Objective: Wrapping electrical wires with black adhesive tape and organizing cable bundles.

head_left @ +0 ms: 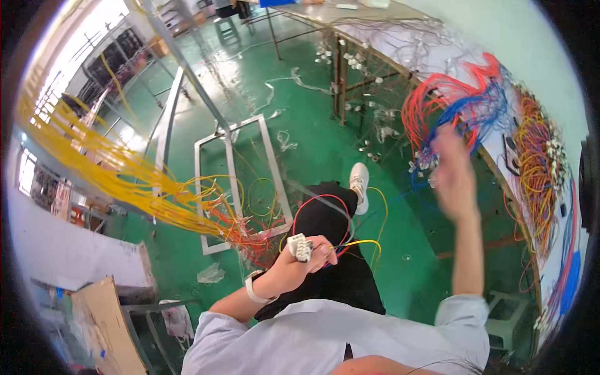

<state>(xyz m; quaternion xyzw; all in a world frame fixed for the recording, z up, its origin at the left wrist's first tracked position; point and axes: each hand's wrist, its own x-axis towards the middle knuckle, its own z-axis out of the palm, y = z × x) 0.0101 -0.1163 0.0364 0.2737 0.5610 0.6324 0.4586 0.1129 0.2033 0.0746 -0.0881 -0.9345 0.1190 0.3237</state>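
My left hand [307, 257] is closed round several wires in front of my lap. White plastic connectors [300, 247] stick out of the fist near the thumb. From its other side come a yellow wire [365, 242] and a red wire loop [325, 197], which hangs over my knee. My right hand [451, 164] is stretched out to the table on the right and smeared by motion. It is over or beside a bundle of blue wires [490, 103] that lies with red wires [417, 103]; whether it touches them I cannot tell. Its fingers are too blurred to read.
A thick hank of yellow wires [125, 178] hangs at the left, ending in orange-red strands [259, 240]. Beneath stands a metal frame [275, 169]. Along the right, the table [431, 44] carries many coloured wires [540, 156] with white connectors. A stool [503, 312] stands at lower right.
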